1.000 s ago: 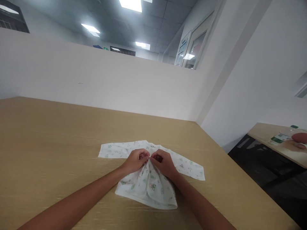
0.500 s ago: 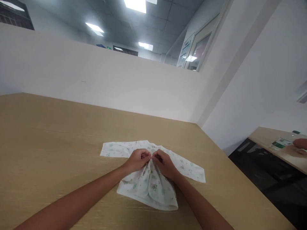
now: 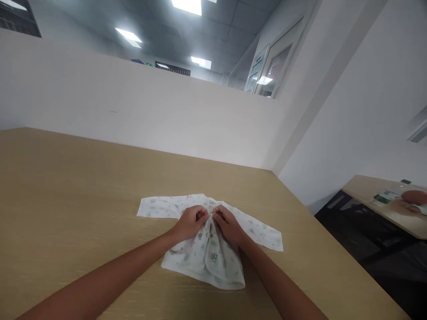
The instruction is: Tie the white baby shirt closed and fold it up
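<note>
A small white long-sleeved baby shirt [image 3: 213,262] with a light print lies face up on the table, collar away from me and sleeves spread to both sides. At the upper front, my left hand [image 3: 191,222] pinches the left edge of the opening. My right hand [image 3: 227,223] pinches the cloth just beside it, fingertips almost meeting. The cloth is drawn up into folds below the fingers, and a narrow gap shows between the front edges. Whether a fastener sits between the fingertips is hidden.
The wood-coloured table [image 3: 83,186] runs back to a white partition [image 3: 167,115]. At the right stands another table [image 3: 363,186] carrying a clear bottle with a green cap [image 3: 387,195] and a reddish round object [image 3: 413,196]. A dark gap separates the tables.
The view has shifted slightly. Both hands keep their pinch on the shirt front, and a narrow opening now shows just below the fingertips.
</note>
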The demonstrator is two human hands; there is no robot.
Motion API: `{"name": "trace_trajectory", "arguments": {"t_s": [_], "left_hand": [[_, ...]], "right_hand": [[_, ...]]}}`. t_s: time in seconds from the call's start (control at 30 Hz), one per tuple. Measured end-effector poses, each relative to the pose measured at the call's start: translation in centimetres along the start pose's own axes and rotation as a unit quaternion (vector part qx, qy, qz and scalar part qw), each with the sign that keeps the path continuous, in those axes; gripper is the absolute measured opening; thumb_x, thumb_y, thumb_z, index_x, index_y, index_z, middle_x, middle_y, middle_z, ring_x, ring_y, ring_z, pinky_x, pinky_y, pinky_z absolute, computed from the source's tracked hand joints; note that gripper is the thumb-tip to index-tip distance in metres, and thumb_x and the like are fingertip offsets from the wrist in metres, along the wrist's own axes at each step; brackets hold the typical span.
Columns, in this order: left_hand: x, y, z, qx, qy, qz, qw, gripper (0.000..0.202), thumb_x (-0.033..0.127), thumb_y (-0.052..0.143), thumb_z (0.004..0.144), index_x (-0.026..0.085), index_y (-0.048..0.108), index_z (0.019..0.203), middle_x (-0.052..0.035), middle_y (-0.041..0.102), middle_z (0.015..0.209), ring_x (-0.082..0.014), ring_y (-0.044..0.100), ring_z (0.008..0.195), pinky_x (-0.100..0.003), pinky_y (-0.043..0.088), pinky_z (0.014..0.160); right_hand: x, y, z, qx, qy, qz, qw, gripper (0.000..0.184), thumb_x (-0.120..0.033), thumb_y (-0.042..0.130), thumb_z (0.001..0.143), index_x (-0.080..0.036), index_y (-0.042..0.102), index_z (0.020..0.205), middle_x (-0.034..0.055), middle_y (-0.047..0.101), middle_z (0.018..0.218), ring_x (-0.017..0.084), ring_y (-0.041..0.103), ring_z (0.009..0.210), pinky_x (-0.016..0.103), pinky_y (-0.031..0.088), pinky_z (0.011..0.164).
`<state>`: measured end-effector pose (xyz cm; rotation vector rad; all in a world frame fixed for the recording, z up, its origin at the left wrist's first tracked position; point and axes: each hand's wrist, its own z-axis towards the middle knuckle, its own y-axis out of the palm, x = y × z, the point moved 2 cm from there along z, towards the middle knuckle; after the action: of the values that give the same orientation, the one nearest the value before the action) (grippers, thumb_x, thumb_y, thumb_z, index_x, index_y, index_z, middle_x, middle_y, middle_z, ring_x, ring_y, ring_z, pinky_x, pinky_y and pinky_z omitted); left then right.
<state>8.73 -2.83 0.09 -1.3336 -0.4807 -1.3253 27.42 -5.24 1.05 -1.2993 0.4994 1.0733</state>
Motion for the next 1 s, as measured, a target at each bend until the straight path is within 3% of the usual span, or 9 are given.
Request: {"name": "trace_trajectory", "arguments": {"t_s": [0.1, 0.2, 0.37, 0.5, 0.77, 1.0], "left_hand": [[0.1, 0.1, -0.2, 0.024, 0.024, 0.072, 0.997, 0.014, 0.026, 0.054, 0.09, 0.017, 0.059, 0.08, -0.0003, 0.06, 0.076, -0.0152, 0.053, 0.072, -0.027, 0.038, 0.066], [0.0, 0.1, -0.3, 0.031, 0.071, 0.16, 0.984, 0.012, 0.025, 0.056, 0.091, 0.018, 0.059, 0.083, -0.0016, 0.062, 0.083, -0.0186, 0.055, 0.085, -0.031, 0.041, 0.077], [-0.9, -0.3, -0.3, 0.017, 0.106, 0.251, 0.962, 0.013, 0.03, 0.059, 0.094, 0.019, 0.063, 0.094, -0.005, 0.064, 0.1, -0.0236, 0.055, 0.1, -0.038, 0.041, 0.089], [-0.6, -0.9, -0.4, 0.016, 0.138, 0.331, 0.934, 0.024, 0.042, 0.06, 0.096, 0.018, 0.063, 0.095, -0.0065, 0.062, 0.101, -0.0276, 0.052, 0.105, -0.044, 0.038, 0.094], [-0.6, -1.2, -0.8, -0.002, 0.166, 0.403, 0.9, 0.029, 0.045, 0.052, 0.101, 0.018, 0.061, 0.105, -0.0088, 0.058, 0.11, -0.0292, 0.048, 0.107, -0.047, 0.035, 0.091], [-1.0, -1.1, -0.6, -0.002, 0.182, 0.398, 0.899, 0.025, 0.042, 0.052, 0.1, 0.019, 0.06, 0.105, -0.0089, 0.058, 0.112, -0.0288, 0.048, 0.108, -0.046, 0.035, 0.092]], "right_hand": [[0.1, 0.1, 0.1, 0.006, 0.003, 0.003, 1.0, 0.017, -0.03, 0.049, 0.096, -0.017, 0.057, 0.09, 0.0012, 0.059, 0.089, 0.016, 0.053, 0.083, 0.028, 0.042, 0.076], [0.4, 0.3, 0.2, 0.044, 0.01, -0.021, 0.999, 0.011, -0.025, 0.055, 0.09, -0.016, 0.06, 0.086, 0.0008, 0.06, 0.084, 0.015, 0.054, 0.078, 0.026, 0.042, 0.072], [0.8, 0.7, 0.0, 0.086, -0.021, -0.075, 0.993, 0.005, -0.016, 0.059, 0.083, -0.017, 0.064, 0.085, 0.0, 0.06, 0.081, 0.013, 0.053, 0.073, 0.025, 0.041, 0.069], [0.9, 0.6, 0.0, 0.09, -0.053, -0.116, 0.988, 0.007, -0.013, 0.059, 0.083, -0.017, 0.065, 0.084, 0.0002, 0.058, 0.079, 0.013, 0.051, 0.071, 0.024, 0.039, 0.068], [0.7, 0.1, -0.2, 0.063, -0.118, -0.154, 0.979, 0.006, -0.013, 0.062, 0.088, -0.018, 0.066, 0.089, 0.0015, 0.058, 0.085, 0.013, 0.053, 0.076, 0.025, 0.04, 0.07], [0.3, 0.3, -0.5, 0.048, -0.138, -0.155, 0.977, 0.008, -0.014, 0.063, 0.09, -0.019, 0.069, 0.088, 0.0023, 0.061, 0.089, 0.013, 0.053, 0.075, 0.024, 0.042, 0.068]]}}
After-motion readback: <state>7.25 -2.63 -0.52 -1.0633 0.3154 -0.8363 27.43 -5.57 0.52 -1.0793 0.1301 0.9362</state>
